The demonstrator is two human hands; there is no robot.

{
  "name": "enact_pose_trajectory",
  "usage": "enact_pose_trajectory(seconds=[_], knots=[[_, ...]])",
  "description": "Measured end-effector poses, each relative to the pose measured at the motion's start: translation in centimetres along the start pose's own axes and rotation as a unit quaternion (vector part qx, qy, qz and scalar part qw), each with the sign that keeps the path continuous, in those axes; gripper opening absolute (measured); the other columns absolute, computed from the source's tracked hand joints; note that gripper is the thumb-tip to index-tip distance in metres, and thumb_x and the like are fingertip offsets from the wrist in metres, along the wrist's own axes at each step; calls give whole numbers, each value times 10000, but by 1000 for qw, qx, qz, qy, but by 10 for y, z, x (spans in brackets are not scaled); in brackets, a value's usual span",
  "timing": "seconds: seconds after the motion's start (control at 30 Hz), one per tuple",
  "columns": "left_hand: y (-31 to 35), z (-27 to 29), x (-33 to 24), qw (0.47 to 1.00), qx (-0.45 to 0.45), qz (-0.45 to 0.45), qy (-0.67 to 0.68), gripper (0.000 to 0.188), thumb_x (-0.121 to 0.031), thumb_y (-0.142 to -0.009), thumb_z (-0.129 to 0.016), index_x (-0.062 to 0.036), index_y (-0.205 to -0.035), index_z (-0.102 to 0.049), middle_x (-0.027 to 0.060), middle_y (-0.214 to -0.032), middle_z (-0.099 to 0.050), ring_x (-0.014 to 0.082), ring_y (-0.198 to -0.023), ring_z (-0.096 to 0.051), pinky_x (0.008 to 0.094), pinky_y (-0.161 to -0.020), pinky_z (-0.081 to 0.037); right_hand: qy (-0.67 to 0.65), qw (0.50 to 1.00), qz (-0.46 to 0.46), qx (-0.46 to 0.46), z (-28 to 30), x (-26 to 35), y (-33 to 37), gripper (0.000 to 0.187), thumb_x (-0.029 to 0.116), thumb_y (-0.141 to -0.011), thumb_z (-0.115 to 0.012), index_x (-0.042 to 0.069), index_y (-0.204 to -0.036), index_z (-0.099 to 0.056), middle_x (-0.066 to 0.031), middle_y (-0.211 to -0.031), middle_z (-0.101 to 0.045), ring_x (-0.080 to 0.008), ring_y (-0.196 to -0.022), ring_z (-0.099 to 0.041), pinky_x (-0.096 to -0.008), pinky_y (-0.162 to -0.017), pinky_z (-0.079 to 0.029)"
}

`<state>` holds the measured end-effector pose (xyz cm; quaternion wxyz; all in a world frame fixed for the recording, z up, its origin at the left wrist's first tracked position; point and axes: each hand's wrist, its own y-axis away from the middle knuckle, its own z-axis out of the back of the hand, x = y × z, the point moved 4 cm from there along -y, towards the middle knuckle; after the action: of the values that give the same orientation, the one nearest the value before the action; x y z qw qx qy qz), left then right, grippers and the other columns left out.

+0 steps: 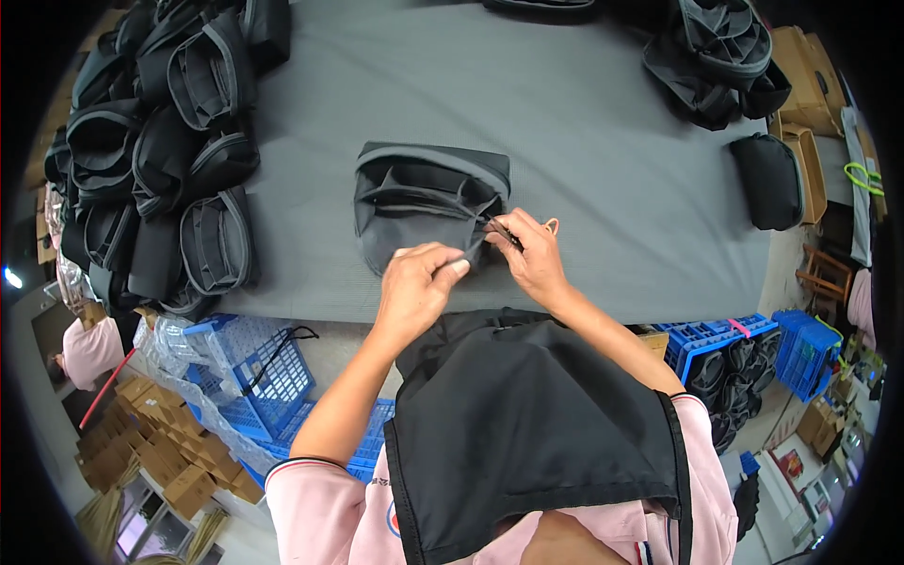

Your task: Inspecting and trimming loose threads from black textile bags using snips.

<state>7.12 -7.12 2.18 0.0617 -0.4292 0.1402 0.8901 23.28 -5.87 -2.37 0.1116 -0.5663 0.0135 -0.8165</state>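
A black pouch (414, 226) with inner dividers lies unzipped on the grey table in front of me, its opening facing up. My left hand (414, 287) pinches the near right edge of its fabric between thumb and fingers. At that same side my right hand (529, 254) is closed around small scissors (552, 226); an orange loop shows beside the knuckles and dark blades point toward the pouch's corner. The fingers partly cover the blades, so I cannot tell whether they touch a thread.
A big heap of black pouches (160, 160) covers the table's left side. More pouches (720, 56) are stacked at the far right, with a single pouch (767, 181) near the right edge. Blue crates (268, 377) stand below the table's front edge, and cardboard boxes (169, 443) lie at the lower left.
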Motion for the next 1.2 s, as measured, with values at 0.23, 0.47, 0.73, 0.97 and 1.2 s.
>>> enact_pose_trajectory(seconds=[0.23, 0.47, 0.73, 0.97, 1.2], knots=[[1, -37, 25, 853, 219, 166, 443, 147, -112, -828, -647, -5, -922, -608, -20, -865, -552, 82, -814, -511, 233, -769, -415, -57, 989, -72, 119, 19, -5, -4, 126, 77, -819, -622, 16, -913, -565, -74, -773, -568, -205, -699, -559, -302, -667, -413], [-9, -42, 13, 845, 163, 150, 487, 252, -52, -778, -697, -43, -985, -554, 4, -938, -557, 90, -886, -537, 236, -828, -436, 49, 985, -163, -11, 54, 16, 33, 307, 139, -774, -675, 74, -1046, -547, -62, -921, -588, -201, -734, -610, -330, -673, -472], [-11, -41, 4, 840, 176, 143, 494, 216, -46, -781, -691, -36, -946, -551, 1, -886, -557, 68, -812, -540, 215, -752, -455, 130, 991, 22, 37, 57, 39, 23, 276, 76, -685, -707, 75, -945, -615, -36, -800, -566, -219, -611, -558, -315, -538, -445], [-12, -40, 2, 827, 174, 139, 516, 212, -38, -777, -693, -39, -936, -553, -5, -880, -558, 71, -806, -549, 219, -752, -466, 172, 980, 98, -31, 63, 44, 27, 295, 34, -627, -727, 73, -907, -645, -54, -777, -608, -225, -589, -546, -311, -548, -441], [-12, -41, 3, 823, 175, 137, 522, 220, -32, -773, -698, -42, -939, -554, -9, -889, -558, 69, -818, -551, 212, -760, -466, 170, 983, 70, 13, 61, 55, 19, 291, 39, -627, -728, 70, -905, -646, -41, -751, -603, -216, -578, -539, -303, -537, -429]])
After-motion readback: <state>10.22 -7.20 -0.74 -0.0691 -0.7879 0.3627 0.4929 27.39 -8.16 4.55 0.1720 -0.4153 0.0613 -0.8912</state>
